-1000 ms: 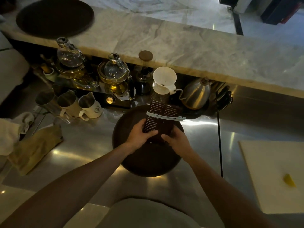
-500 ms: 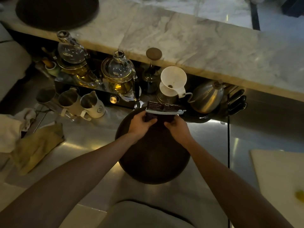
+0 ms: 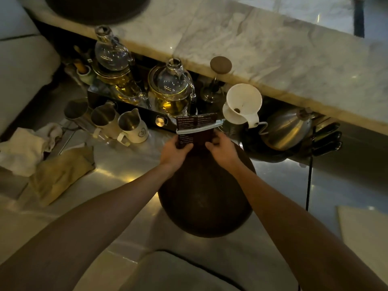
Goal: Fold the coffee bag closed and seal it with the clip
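A dark brown coffee bag [image 3: 196, 131] with small white print stands at the far rim of a round dark tray [image 3: 206, 198]. A pale clip [image 3: 198, 129] runs across the bag below its folded top. My left hand [image 3: 175, 151] grips the bag's lower left side. My right hand [image 3: 222, 149] grips its lower right side. The bag's bottom is hidden behind my fingers.
Just right of the bag stand a white dripper [image 3: 243, 105] and a steel kettle [image 3: 287, 129]. Glass brewers [image 3: 174, 89] sit behind it on a black base. Metal pitchers [image 3: 131, 128] and cloths [image 3: 58, 171] lie left. A marble ledge [image 3: 262, 51] overhangs at the back. A black cord [image 3: 308, 175] runs right.
Both hands have carried the clipped bag away from me, from the middle of the tray to its far rim near the dripper. The camera has tilted with them.
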